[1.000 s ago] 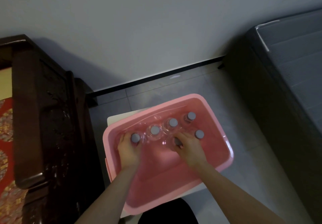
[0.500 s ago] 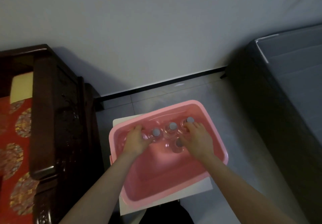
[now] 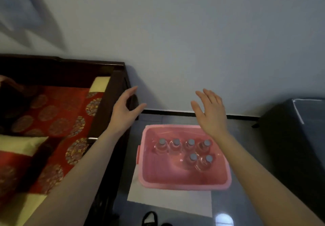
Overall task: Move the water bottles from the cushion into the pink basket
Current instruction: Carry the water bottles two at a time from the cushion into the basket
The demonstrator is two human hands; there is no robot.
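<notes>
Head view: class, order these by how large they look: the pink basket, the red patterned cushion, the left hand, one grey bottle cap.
1. Red patterned cushion, partly cut off by the frame edge.
2. Pink basket.
3. Left hand, held nearer the camera, so it looks enlarged.
4. Grey bottle cap.

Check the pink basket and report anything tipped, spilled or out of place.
Nothing stands out. Six water bottles stand upright, capped, inside the pink basket: four in a back row, two in front toward its right side. No spill shows. The left hand and right hand are open, holding nothing.
</notes>
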